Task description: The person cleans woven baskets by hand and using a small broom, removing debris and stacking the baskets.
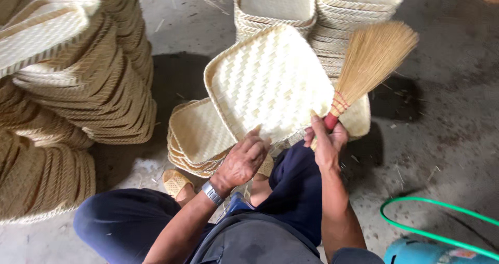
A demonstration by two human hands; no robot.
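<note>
woven tray (267, 82), left hand (244, 160), right hand (325, 142) gripping brush (364, 66)

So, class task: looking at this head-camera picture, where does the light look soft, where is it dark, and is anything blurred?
Head view: soft, even light with no glare on the woven tray; a dark patch on the concrete floor behind it; the hand broom bristles look slightly smeared; tray stacks at the left edge bend with lens distortion.
</note>
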